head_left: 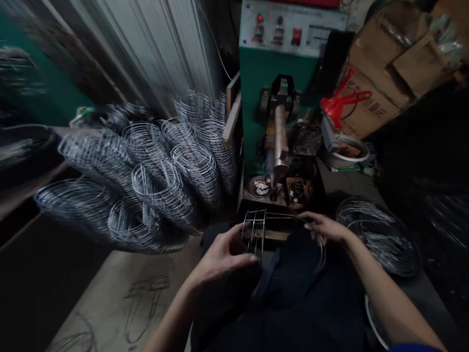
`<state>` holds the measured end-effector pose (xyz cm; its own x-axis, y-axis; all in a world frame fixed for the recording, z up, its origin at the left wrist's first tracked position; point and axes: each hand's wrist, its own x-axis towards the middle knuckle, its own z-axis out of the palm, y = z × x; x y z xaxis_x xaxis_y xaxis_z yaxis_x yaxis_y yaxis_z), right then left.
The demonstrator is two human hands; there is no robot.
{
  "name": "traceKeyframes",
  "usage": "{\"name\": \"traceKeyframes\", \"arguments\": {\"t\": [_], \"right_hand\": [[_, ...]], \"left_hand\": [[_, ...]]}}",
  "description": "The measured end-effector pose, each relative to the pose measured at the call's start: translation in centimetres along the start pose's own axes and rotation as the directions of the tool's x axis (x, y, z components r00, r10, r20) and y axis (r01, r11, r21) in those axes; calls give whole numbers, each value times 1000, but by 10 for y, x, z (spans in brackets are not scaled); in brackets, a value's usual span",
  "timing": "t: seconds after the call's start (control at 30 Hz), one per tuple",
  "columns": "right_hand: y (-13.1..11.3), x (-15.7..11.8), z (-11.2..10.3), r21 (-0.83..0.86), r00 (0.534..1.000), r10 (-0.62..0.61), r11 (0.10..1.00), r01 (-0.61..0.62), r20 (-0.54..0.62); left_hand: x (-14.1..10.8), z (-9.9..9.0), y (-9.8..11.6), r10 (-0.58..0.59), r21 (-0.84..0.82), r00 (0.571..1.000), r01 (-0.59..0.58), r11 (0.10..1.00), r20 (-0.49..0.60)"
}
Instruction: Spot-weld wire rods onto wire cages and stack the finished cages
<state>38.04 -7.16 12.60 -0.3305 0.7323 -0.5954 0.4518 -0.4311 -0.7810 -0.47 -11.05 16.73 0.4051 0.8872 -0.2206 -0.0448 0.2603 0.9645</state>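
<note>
A small round wire frame (263,232) with several cross wires is held above the lap, in front of a green machine (252,122). My left hand (230,252) grips its left side between thumb and fingers. Long thin wires run from the frame's top to the right, towards my right hand (324,227). That hand is closed on a curved wire piece (321,256) hanging below its fingers. Whether the long wires and the curved piece are joined cannot be made out. The machine's metal arm (280,139) points down just beyond the hands.
Stacks of wire rings (161,190) stand at the left. A coil of wire parts (377,237) lies at the right. Behind it are a bowl (346,159), a red plastic tool (335,110) and cardboard boxes (384,73). Loose wire pieces (146,298) lie on the floor.
</note>
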Motion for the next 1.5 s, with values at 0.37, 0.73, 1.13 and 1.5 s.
{"name": "traceKeyframes", "arguments": {"t": [0.37,0.73,1.13,1.5], "right_hand": [[59,40,33,71,989,112,990,-119,92],[-29,14,-21,-90,893,-406,914,396,-192],[-61,49,-23,-72,802,-451,884,462,-391],[-53,77,-44,-114,784,-442,891,439,-436]], "left_hand": [[-33,34,-100,-147,-227,983,119,967,-112],[46,41,-55,-52,-377,941,-84,922,-335],[81,65,-32,18,-296,919,-146,944,-395],[106,69,-31,32,-358,913,-192,914,-407]]}}
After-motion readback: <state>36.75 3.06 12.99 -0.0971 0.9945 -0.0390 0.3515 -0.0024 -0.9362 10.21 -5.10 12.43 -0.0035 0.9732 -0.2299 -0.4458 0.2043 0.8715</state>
